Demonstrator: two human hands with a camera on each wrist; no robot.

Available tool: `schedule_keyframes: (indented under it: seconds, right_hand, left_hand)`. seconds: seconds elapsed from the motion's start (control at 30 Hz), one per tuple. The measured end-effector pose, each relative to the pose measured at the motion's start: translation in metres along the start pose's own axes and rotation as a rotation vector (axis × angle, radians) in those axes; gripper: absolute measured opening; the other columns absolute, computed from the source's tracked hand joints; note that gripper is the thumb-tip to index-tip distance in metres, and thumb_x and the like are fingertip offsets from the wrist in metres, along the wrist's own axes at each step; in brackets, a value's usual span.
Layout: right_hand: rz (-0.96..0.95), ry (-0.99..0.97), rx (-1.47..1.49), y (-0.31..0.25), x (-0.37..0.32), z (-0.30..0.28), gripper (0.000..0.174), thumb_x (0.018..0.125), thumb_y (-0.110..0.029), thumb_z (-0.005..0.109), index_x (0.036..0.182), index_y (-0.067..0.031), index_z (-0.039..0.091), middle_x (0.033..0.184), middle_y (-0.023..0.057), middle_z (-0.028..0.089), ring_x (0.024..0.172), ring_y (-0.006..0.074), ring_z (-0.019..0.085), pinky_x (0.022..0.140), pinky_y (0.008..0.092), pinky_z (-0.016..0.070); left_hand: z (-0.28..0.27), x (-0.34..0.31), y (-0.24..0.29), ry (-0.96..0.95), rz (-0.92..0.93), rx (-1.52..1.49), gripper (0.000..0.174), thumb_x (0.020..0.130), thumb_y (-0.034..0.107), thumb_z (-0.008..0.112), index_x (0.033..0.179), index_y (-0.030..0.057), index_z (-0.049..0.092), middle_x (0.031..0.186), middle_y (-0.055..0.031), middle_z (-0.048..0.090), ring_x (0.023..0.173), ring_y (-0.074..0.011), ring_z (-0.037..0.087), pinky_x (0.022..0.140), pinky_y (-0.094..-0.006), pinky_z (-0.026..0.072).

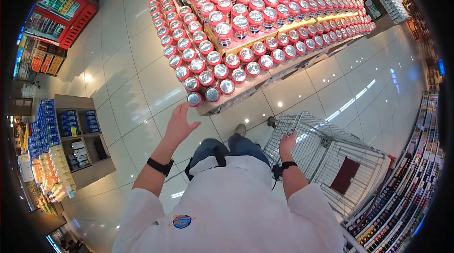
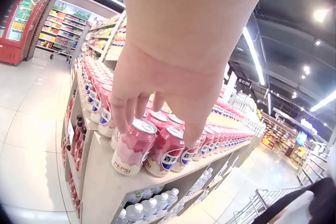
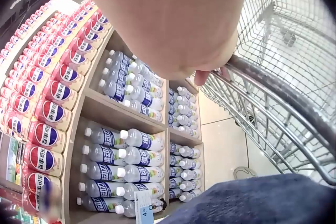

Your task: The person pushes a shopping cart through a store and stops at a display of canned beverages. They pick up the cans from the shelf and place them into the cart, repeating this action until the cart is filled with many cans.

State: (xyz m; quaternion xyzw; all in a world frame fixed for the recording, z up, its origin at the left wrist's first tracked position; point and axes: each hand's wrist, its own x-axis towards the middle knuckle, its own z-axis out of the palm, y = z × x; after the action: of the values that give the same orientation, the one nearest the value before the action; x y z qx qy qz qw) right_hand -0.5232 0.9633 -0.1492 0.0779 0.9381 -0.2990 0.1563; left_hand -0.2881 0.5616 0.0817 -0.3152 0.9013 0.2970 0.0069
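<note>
My left hand (image 1: 178,125) reaches to the front corner of a can display, its thumb spread well away from the fingers. In the left wrist view the left hand (image 2: 168,87) hangs over pink-and-white Pepsi cans, with fingertips right at the corner can (image 2: 135,146) and the thumb out beside the neighbouring can (image 2: 165,150). My right hand (image 1: 287,144) grips the rim of a metal shopping cart (image 1: 326,153). In the right wrist view, fingers (image 3: 212,74) curl at the cart's bar (image 3: 273,95), while the forearm hides most of that hand.
Under the cans, shelves hold bottles with blue labels (image 3: 142,148). Stacked cans (image 1: 255,16) rise in tiers behind the front rows. A shelf unit with blue packs (image 1: 71,125) stands left, a red drinks fridge (image 1: 61,9) behind it, and long product shelves (image 1: 411,172) on the right.
</note>
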Motion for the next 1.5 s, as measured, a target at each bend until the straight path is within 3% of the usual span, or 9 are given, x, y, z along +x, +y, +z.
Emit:
schedule_keyframes:
  seconds: [0.2, 0.3, 0.47, 0.67, 0.87, 1.03, 1.33, 1.4, 1.5]
  right_hand:
    - [-0.008, -0.015, -0.173, -0.037, -0.031, -0.004, 0.056, 0.089, -0.004, 0.064, 0.141, -0.0012, 0.043, 0.116, 0.0246, 0.07, 0.099, 0.0406, 0.07, 0.083, 0.0468, 0.056]
    - [-0.086, -0.052, -0.201, -0.021, -0.042, 0.002, 0.057, 0.089, -0.013, 0.068, 0.141, -0.0047, 0.046, 0.101, 0.0232, 0.072, 0.093, 0.0424, 0.069, 0.081, 0.0524, 0.0538]
    - [0.008, -0.217, -0.504, -0.045, -0.072, -0.014, 0.06, 0.091, -0.01, 0.066, 0.147, -0.0099, 0.045, 0.11, 0.0226, 0.071, 0.101, 0.0408, 0.068, 0.084, 0.0508, 0.0548]
    - [0.051, -0.267, -0.823, -0.074, -0.1, -0.011, 0.045, 0.091, -0.012, 0.06, 0.135, -0.0077, 0.052, 0.112, 0.0202, 0.071, 0.106, 0.0408, 0.068, 0.089, 0.0532, 0.0552]
    - [-0.135, -0.192, -0.575, -0.169, -0.087, 0.009, 0.079, 0.086, -0.024, 0.073, 0.151, -0.0037, 0.034, 0.11, 0.0248, 0.07, 0.107, 0.044, 0.066, 0.09, 0.0516, 0.0533]
    - [-0.151, -0.346, -0.294, -0.151, -0.084, 0.039, 0.115, 0.082, -0.034, 0.08, 0.157, 0.0066, 0.003, 0.105, 0.0325, 0.068, 0.103, 0.0462, 0.066, 0.089, 0.0501, 0.0516]
    - [-0.327, -0.374, -0.456, -0.109, -0.057, 0.062, 0.085, 0.089, -0.015, 0.069, 0.157, -0.0022, 0.018, 0.098, 0.0283, 0.07, 0.091, 0.0451, 0.069, 0.081, 0.0516, 0.0532]
    - [-0.379, -0.382, -0.335, -0.106, -0.057, 0.054, 0.086, 0.088, -0.013, 0.068, 0.157, -0.0037, 0.019, 0.099, 0.0291, 0.07, 0.091, 0.0458, 0.068, 0.081, 0.0523, 0.0534]
    - [-0.368, -0.469, -0.204, -0.133, -0.062, 0.031, 0.087, 0.086, -0.012, 0.068, 0.158, -0.0077, 0.02, 0.102, 0.0292, 0.069, 0.094, 0.0461, 0.068, 0.083, 0.0523, 0.0533]
  left_hand:
    - [-0.004, 0.051, -0.017, 0.052, 0.077, -0.021, 0.071, 0.073, 0.021, 0.086, 0.134, 0.0079, 0.052, 0.128, -0.0164, 0.056, 0.121, -0.0362, 0.055, 0.102, -0.0442, 0.0484]
    - [-0.006, 0.064, -0.037, -0.003, 0.131, -0.082, 0.067, 0.073, 0.02, 0.086, 0.131, 0.0091, 0.054, 0.124, -0.0149, 0.057, 0.117, -0.0355, 0.057, 0.098, -0.0443, 0.0498]
    - [-0.007, 0.079, -0.059, -0.097, 0.225, -0.161, 0.057, 0.078, 0.022, 0.083, 0.126, 0.0101, 0.055, 0.121, -0.0145, 0.056, 0.113, -0.0369, 0.058, 0.094, -0.0456, 0.051]
    - [-0.01, 0.086, -0.074, -0.217, 0.243, -0.194, 0.06, 0.08, 0.027, 0.082, 0.129, 0.0114, 0.05, 0.122, -0.0151, 0.055, 0.109, -0.0391, 0.062, 0.09, -0.0478, 0.0533]
    - [-0.003, 0.086, -0.085, -0.271, 0.189, -0.209, 0.064, 0.081, 0.03, 0.081, 0.133, 0.0121, 0.046, 0.125, -0.0172, 0.06, 0.107, -0.0415, 0.064, 0.087, -0.0501, 0.0539]
    - [0.002, 0.087, -0.081, -0.265, 0.189, -0.229, 0.067, 0.081, 0.033, 0.082, 0.133, 0.0125, 0.046, 0.12, -0.0177, 0.068, 0.106, -0.0399, 0.066, 0.086, -0.0471, 0.0541]
    - [0.014, 0.077, -0.068, -0.116, 0.207, -0.262, 0.07, 0.078, 0.026, 0.084, 0.135, 0.0081, 0.048, 0.125, -0.022, 0.063, 0.108, -0.0426, 0.064, 0.088, -0.0492, 0.0534]
    - [0.022, 0.076, -0.067, -0.004, 0.286, -0.207, 0.065, 0.078, 0.025, 0.085, 0.13, 0.007, 0.051, 0.113, -0.0197, 0.069, 0.103, -0.0417, 0.067, 0.082, -0.0465, 0.055]
    - [0.027, 0.072, -0.06, 0.055, 0.255, -0.147, 0.069, 0.077, 0.026, 0.085, 0.134, 0.0082, 0.05, 0.119, -0.0208, 0.066, 0.103, -0.042, 0.067, 0.083, -0.0483, 0.0554]
